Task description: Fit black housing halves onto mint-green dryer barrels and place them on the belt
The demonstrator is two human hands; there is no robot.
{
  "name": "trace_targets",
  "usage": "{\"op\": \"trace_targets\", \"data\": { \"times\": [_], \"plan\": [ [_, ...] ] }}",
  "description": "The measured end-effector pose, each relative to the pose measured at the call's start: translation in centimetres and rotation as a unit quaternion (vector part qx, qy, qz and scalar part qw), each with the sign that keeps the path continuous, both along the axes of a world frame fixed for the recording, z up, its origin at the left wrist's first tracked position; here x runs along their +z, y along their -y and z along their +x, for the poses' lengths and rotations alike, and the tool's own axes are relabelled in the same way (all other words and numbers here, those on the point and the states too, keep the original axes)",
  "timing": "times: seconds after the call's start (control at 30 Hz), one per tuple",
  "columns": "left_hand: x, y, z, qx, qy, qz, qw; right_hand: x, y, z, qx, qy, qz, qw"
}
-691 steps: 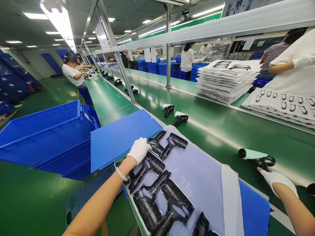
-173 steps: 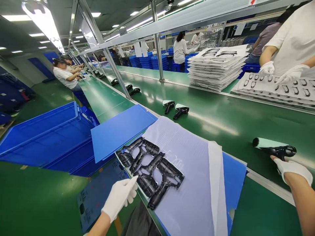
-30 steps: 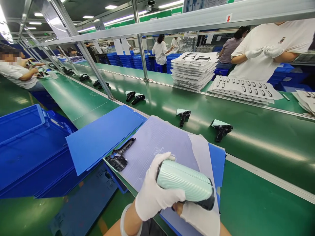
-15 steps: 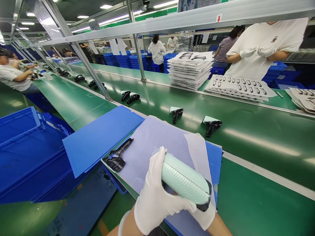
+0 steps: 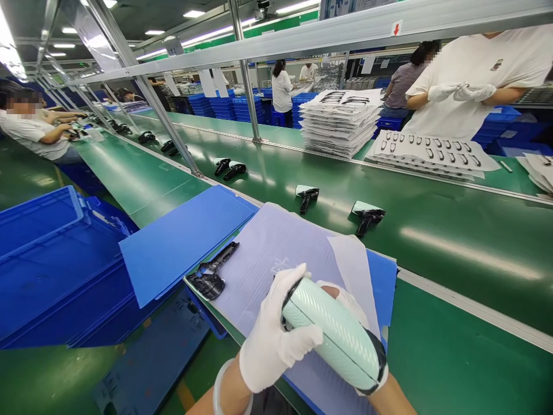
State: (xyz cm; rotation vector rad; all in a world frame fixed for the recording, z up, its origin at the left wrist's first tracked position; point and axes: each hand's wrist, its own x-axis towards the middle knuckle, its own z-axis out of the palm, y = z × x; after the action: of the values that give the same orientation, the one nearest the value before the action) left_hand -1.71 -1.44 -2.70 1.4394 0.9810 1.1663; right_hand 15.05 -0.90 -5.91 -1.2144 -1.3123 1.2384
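Both my gloved hands are on a hair dryer [image 5: 334, 334] with a ribbed mint-green barrel and black ends. My left hand [image 5: 279, 331] wraps round its left end, thumb across the front. Behind and under the barrel, my right hand [image 5: 352, 305] is closed on the dryer; most of its fingers are hidden. The dryer's handle does not show. Below is a pale lilac sheet [image 5: 268, 248] on the bench. A black hair dryer housing piece [image 5: 211, 276] lies on the sheet's left edge, with its handle part pointing away from me.
Mint-and-black hair dryers [image 5: 368, 216] lie on the green conveyor belt [image 5: 453, 230] ahead. Blue crates [image 5: 56, 276] stand at the left, beside a blue board [image 5: 185, 236]. A metal frame post [image 5: 159, 121] rises over the belt. Across it, a co-worker [image 5: 470, 92] faces stacked sheets [image 5: 341, 124].
The hair dryer has turned in my hands, and its right end has come lower and nearer. More of my right hand shows behind it. The dryers on the belt have shifted slightly left.
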Motion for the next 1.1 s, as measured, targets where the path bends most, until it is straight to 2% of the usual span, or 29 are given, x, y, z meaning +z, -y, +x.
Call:
{"op": "trace_targets", "data": {
  "times": [0.07, 0.13, 0.27, 0.33, 0.53, 0.67, 0.83, 0.93, 1.0, 1.1],
  "plan": [
    [-0.3, 0.0, -0.1, -0.005, -0.003, -0.002, 1.000, 0.1, 0.0, 0.5, -0.025, 0.068, 0.046, 0.996],
    [-0.5, 0.0, -0.2, -0.007, 0.001, -0.002, 1.000, -0.1, -0.1, 1.1, -0.049, 0.178, 0.124, 0.975],
    [-0.5, 0.1, -0.1, -0.003, -0.010, -0.018, 1.000, -1.1, -0.9, 1.9, -0.115, 0.359, 0.306, 0.874],
    [-0.5, 0.2, 0.0, 0.005, -0.033, -0.031, 0.999, -1.5, -1.4, 2.1, -0.135, 0.403, 0.340, 0.839],
    [0.2, 0.5, 0.1, 0.026, -0.099, -0.035, 0.994, -1.0, -2.0, 2.1, -0.176, 0.422, 0.254, 0.853],
    [0.6, 0.4, 0.0, 0.020, -0.087, 0.006, 0.996, -1.1, -2.0, 2.2, -0.177, 0.421, 0.263, 0.850],
    [0.3, 0.3, 0.1, 0.020, -0.081, 0.012, 0.996, -1.5, -1.9, 2.3, -0.137, 0.431, 0.298, 0.841],
    [0.2, 0.2, 0.2, 0.019, -0.072, 0.007, 0.997, -1.1, -2.1, 2.3, -0.185, 0.412, 0.264, 0.852],
    [0.1, 0.2, 0.2, 0.016, -0.068, 0.005, 0.998, -0.7, -2.3, 2.3, -0.224, 0.413, 0.264, 0.842],
    [0.0, 0.3, 0.1, 0.014, -0.065, -0.001, 0.998, 0.2, -2.4, 2.4, -0.259, 0.430, 0.329, 0.800]
  ]
}}
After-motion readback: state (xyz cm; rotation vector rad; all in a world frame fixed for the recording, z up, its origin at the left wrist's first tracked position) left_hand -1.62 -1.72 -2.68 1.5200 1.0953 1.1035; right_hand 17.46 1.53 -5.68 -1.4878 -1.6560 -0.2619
